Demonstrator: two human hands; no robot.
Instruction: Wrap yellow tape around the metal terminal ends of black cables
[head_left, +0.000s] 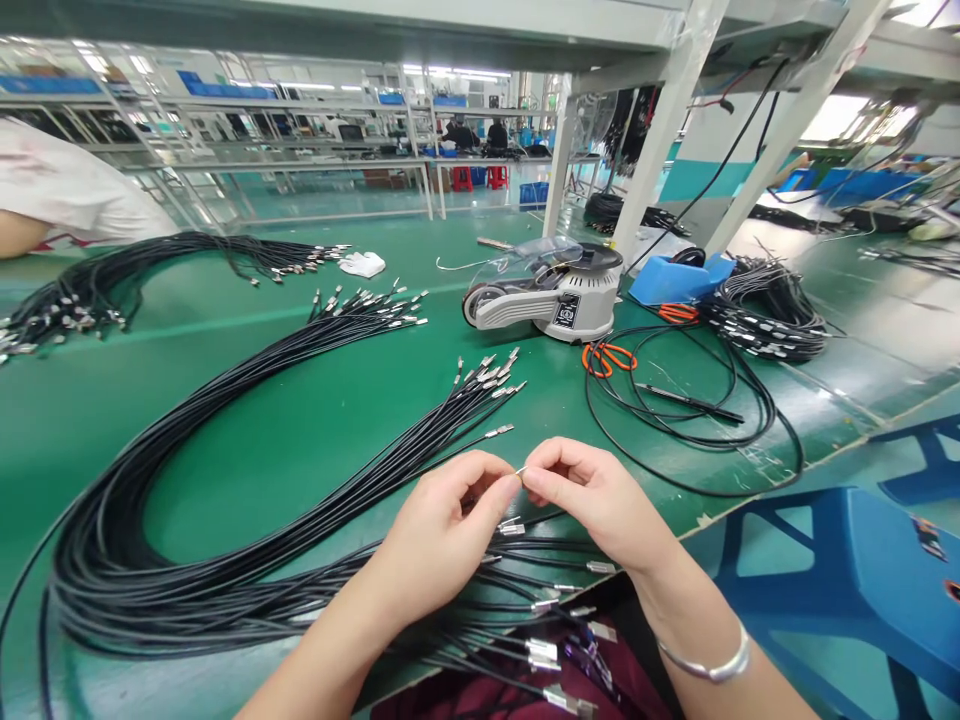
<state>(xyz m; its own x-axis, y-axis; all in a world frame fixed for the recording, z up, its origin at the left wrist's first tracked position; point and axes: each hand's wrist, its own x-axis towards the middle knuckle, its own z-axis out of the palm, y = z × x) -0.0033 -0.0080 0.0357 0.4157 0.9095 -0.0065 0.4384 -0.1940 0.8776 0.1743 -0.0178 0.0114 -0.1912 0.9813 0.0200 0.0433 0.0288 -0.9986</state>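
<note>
My left hand and my right hand meet fingertip to fingertip just above the green table. Both pinch one small metal cable terminal between thumbs and forefingers. Under my hands lie several black cables with silver terminals, some hanging over the table's near edge onto my lap. A big looped bundle of black cables spreads to my left, its terminal ends fanned out just beyond my hands. A silver bracelet sits on my right wrist.
A grey tape dispenser stands behind centre, with orange scissors and a loose black cable loop to its right. More cable bundles lie right and far left. Another person's arm rests far left. Blue stools stand at right.
</note>
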